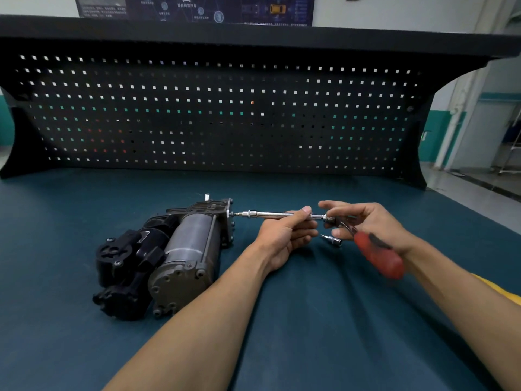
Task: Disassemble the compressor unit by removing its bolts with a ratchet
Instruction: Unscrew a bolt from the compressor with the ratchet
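Note:
The compressor unit, a grey metal cylinder with black plastic parts, lies on its side on the blue bench mat. A ratchet with a red handle carries a long chrome extension bar whose bit sits on a bolt in the unit's right end plate. My left hand grips the extension bar near its middle. My right hand holds the ratchet head with its fingertips, the other fingers spread. The red handle is blurred and hangs down toward me.
A loose chrome socket bit lies on the mat just right of my left hand, under the ratchet head. A black pegboard back panel stands behind the bench. The bench's right edge drops to the floor.

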